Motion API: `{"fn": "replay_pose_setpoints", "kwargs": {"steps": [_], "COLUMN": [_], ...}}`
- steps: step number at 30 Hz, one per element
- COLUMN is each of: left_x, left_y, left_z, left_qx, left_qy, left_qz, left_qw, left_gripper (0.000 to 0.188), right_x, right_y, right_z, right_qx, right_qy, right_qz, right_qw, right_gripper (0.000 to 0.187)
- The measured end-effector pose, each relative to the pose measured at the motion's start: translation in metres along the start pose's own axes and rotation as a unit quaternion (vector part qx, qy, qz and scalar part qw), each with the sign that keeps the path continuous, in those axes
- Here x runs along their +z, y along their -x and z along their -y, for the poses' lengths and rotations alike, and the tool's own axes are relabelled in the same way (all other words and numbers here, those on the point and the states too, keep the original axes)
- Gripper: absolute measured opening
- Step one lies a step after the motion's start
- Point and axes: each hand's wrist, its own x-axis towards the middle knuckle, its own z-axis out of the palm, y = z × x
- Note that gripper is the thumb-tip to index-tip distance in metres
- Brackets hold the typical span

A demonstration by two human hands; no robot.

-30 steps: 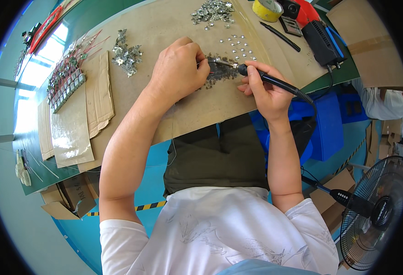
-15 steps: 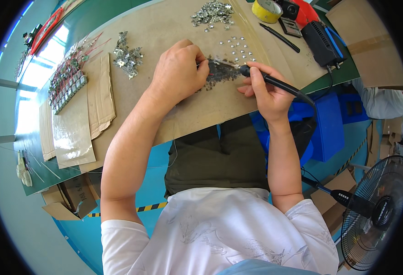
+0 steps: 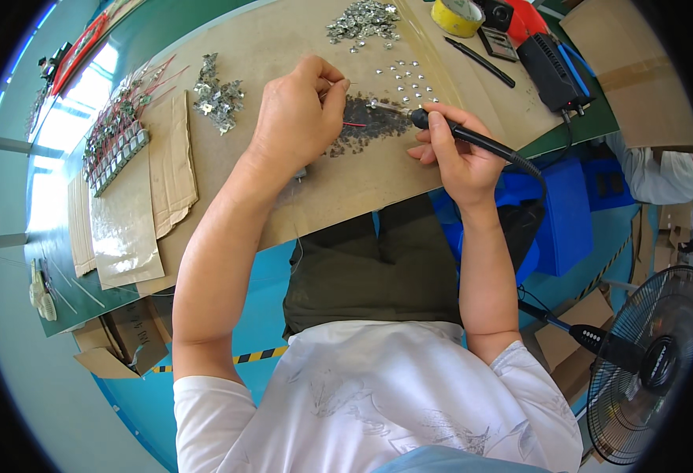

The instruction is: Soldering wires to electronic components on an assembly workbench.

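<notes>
My right hand [image 3: 465, 154] grips a soldering iron [image 3: 480, 143] by its black handle. The iron's metal tip points left over a dark, scorched patch [image 3: 378, 126] on the brown work surface, with a small shiny metal piece at or near its end. To the left of the tip, my left hand [image 3: 299, 110] is closed in a pinch on a thin wire [image 3: 352, 83]. A red wire [image 3: 354, 124] sticks out beside that hand. Under the left wrist a small grey metal part [image 3: 301, 173] shows, mostly hidden.
Small metal pieces lie in a far heap [image 3: 362, 22], a left heap [image 3: 219, 94] and spaced rows [image 3: 409, 79]. At left stands a block of wired grey parts [image 3: 118, 162] beside cardboard [image 3: 173, 169]. Yellow tape [image 3: 458, 17], a black pen [image 3: 480, 62] and a black box [image 3: 551, 71] lie right.
My left hand has moved left and slightly away from the iron's tip, uncovering more of the red wire and the small grey part. My right hand has hardly moved.
</notes>
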Motion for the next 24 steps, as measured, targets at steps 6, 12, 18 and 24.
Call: {"fn": "replay_pose_setpoints", "kwargs": {"steps": [6,12,18,24], "left_x": [0.004,0.007,0.01,0.01], "left_y": [0.002,0.002,0.002,0.002], "left_z": [0.001,0.006,0.01,0.014], "left_qx": [0.034,0.061,0.088,0.101], "left_qy": [-0.052,-0.072,-0.102,-0.105], "left_qz": [0.042,0.044,0.041,0.041], "left_qw": [0.997,0.995,0.99,0.989], "left_gripper": [0.011,0.013,0.014,0.013], "right_x": [-0.001,0.0,0.0,0.001], "right_y": [-0.002,-0.002,-0.002,-0.002], "right_z": [-0.002,-0.002,0.001,0.001], "right_qx": [-0.005,-0.004,-0.004,0.003], "right_qy": [0.027,0.02,0.021,0.018], "right_qz": [0.015,0.018,0.019,0.023], "right_qw": [1.0,1.0,1.0,1.0], "right_gripper": [0.02,0.02,0.02,0.02]}}
